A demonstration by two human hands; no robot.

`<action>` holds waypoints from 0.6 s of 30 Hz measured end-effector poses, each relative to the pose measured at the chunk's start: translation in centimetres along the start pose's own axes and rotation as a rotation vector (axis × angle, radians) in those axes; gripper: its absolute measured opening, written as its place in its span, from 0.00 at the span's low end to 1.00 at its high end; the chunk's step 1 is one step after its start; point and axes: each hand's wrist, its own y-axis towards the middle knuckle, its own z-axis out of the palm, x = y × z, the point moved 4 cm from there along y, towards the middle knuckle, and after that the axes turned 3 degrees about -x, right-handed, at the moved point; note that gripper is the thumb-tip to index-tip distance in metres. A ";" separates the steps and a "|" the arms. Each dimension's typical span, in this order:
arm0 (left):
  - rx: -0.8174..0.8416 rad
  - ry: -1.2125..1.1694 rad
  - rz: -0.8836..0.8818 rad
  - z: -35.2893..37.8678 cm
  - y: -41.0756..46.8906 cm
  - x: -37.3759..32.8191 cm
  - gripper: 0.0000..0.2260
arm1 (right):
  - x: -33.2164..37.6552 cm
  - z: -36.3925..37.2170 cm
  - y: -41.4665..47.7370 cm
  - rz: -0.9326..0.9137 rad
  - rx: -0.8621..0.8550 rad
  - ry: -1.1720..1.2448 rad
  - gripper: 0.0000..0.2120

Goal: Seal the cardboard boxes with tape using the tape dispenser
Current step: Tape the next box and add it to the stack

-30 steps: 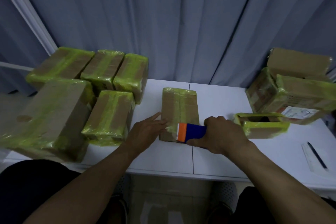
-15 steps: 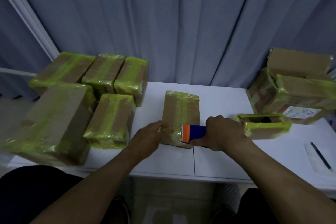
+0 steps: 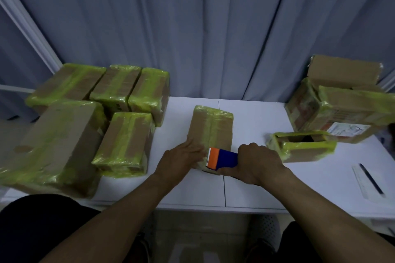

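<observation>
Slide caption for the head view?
Left hand flat on centre box; right hand grips tape dispenser at its near end.

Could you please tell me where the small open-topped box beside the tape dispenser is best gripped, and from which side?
Likely best: grip the small box across its short width, thumb on the near long wall, fingers on the far one, coming from above. Its top has a hole, so pressing there gives no hold, and larger boxes crowd its far right end.
</observation>
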 end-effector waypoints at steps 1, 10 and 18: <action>-0.011 0.001 -0.006 -0.1 0.1 -0.1 0.18 | -0.1 0.1 -0.1 0.000 -0.003 0.008 0.35; -0.014 -0.070 -0.050 -0.2 0.2 0.3 0.21 | -0.9 0.5 -1.3 0.039 -0.021 0.153 0.38; -0.043 -0.064 -0.086 0.1 0.2 0.4 0.15 | -2.0 0.4 -2.0 0.086 -0.023 0.102 0.39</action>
